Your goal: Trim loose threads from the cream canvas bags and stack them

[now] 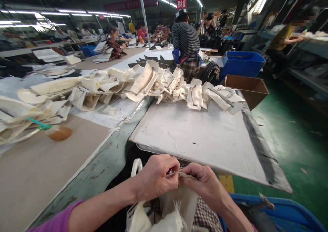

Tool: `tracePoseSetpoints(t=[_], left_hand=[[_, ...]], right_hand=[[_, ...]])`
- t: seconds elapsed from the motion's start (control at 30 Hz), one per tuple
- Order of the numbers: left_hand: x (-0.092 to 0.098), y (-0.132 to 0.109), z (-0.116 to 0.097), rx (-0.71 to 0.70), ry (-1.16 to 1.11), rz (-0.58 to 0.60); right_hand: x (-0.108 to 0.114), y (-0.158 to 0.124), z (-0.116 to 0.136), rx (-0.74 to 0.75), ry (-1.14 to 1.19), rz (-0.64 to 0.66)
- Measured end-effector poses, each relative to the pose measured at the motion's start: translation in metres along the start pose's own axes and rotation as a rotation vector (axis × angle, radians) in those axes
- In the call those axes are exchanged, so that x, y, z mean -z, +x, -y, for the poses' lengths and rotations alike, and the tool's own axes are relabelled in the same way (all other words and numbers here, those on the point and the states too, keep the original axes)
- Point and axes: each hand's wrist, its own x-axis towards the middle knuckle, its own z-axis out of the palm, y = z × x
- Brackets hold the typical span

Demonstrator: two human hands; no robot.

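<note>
Both my hands meet low in the middle of the head view, above my lap. My left hand (161, 174) is closed, its thumb and fingers pinching the edge of a cream fabric piece (179, 201). Close beside it, my right hand (202, 180) pinches the same edge between thumb and fingers. The fabric hangs down below my hands, with frayed threads at its lower part. A white looped strap (136, 167) stands up left of my left wrist. The fingertips partly hide the pinched edge.
Cream fabric pieces (143, 81) lie heaped across the white-topped table (200, 132) and the left table. A bottle with orange-brown liquid (59, 132) lies at left. A blue basket (287, 208) stands low right. A cardboard box (246, 88) and blue bin (243, 64) stand near a person in stripes (186, 40).
</note>
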Motion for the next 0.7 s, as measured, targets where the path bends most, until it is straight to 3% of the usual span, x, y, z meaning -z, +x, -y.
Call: tracePoseSetpoints(t=[0.2,0.4,0.57,0.7], left_hand=[[0.012,0.004,-0.002,-0.014,-0.144,0.135],[0.015,0.004,-0.003,-0.025,-0.191,0.18],[0.007,0.004,-0.001,-0.086,-0.08,0.11],[0.009,0.008,0.005,0.006,0.051,-0.006]], right_hand=[[0.001,-0.002,-0.001,-0.035,0.079,-0.025],[-0.006,-0.006,0.005,-0.027,-0.038,-0.083],[-0.002,-0.004,0.009,-0.053,-0.069,-0.081],[-0.008,-0.015,0.009,-0.019,0.106,-0.092]])
